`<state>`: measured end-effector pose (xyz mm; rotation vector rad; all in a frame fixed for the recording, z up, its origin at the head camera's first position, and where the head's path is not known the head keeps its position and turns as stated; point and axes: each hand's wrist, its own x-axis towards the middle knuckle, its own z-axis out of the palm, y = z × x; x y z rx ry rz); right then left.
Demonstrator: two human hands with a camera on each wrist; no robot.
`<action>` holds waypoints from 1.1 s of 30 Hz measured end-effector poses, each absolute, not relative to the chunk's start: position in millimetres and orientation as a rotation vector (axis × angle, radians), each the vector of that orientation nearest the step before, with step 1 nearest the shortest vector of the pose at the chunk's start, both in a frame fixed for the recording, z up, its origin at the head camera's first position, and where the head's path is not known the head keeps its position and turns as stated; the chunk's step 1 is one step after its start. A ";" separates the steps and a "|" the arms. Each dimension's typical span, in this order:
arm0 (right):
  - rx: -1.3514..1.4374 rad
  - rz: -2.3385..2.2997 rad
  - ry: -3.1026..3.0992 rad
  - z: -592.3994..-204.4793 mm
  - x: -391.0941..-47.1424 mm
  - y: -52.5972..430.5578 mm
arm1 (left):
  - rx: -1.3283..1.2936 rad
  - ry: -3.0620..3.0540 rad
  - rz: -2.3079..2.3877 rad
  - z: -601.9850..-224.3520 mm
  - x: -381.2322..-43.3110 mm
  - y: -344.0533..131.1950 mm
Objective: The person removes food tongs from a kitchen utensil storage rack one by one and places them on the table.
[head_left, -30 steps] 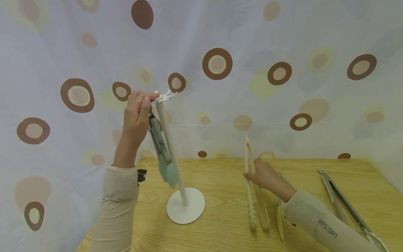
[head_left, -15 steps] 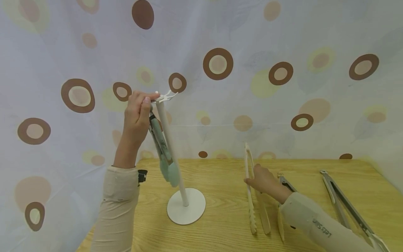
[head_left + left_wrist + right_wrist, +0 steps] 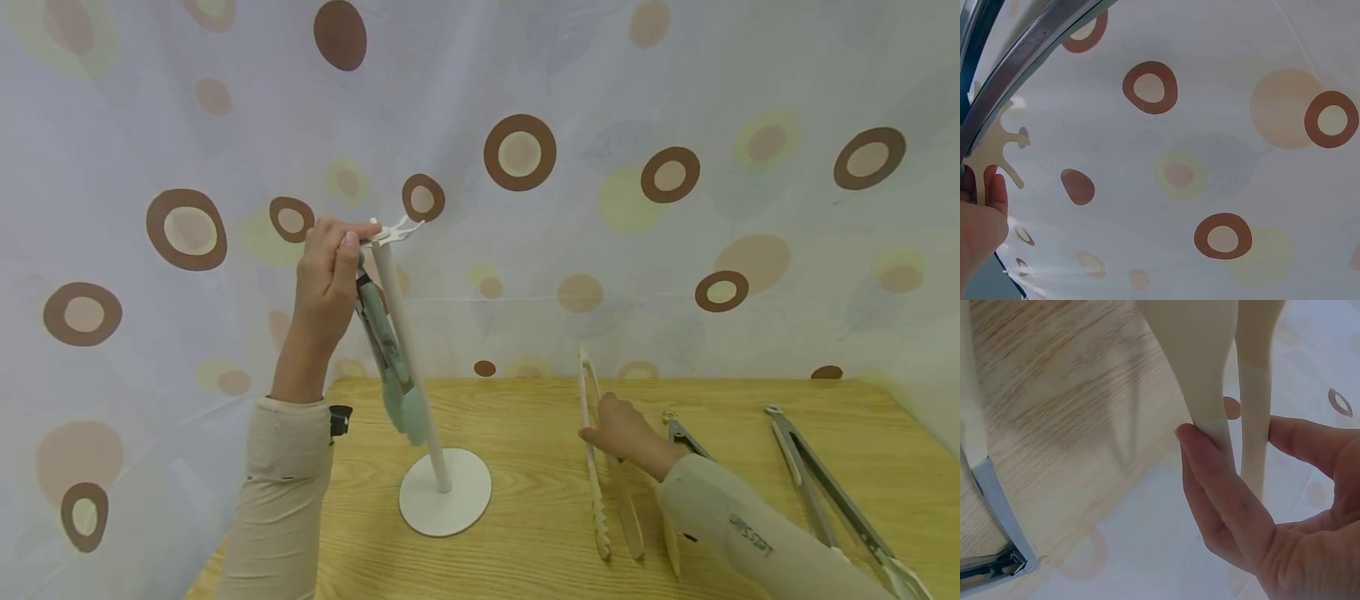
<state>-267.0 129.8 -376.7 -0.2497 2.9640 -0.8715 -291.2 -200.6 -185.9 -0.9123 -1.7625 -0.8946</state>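
A white stand (image 3: 409, 354) with a round base and branching hooks (image 3: 401, 229) stands left of the middle. My left hand (image 3: 324, 262) holds its top, thumb and fingers at a hook in the left wrist view. Steel-handled tongs with mint-green heads (image 3: 412, 414) hang along the pole beneath that hand. My right hand (image 3: 628, 429) pinches a pair of cream tongs (image 3: 596, 500), upright, hinge end up and scalloped heads low over the table. In the right wrist view, the thumb presses one arm of these tongs (image 3: 1200, 356) and the fingers the other.
Metal tongs with cream heads (image 3: 692, 437) lie on the wooden table (image 3: 525, 467) beside the right forearm, which partly covers them. Larger steel tongs (image 3: 832, 483) lie farther right. A dotted curtain (image 3: 465, 100) hangs behind the table.
My right hand has lowered the cream tongs slightly, bringing their heads nearer the table's front, and the forearm has shifted left. My left hand and the stand stay put.
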 end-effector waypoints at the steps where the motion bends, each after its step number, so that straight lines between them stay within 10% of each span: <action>1: -0.254 -0.865 2.967 -377.1 -267.8 129.5 | -0.913 -1.764 -0.896 -185.9 -290.9 -200.7; 33: -0.219 -0.764 2.839 -396.4 -303.6 134.4 | -0.924 -1.778 -0.865 -186.0 -291.6 -203.2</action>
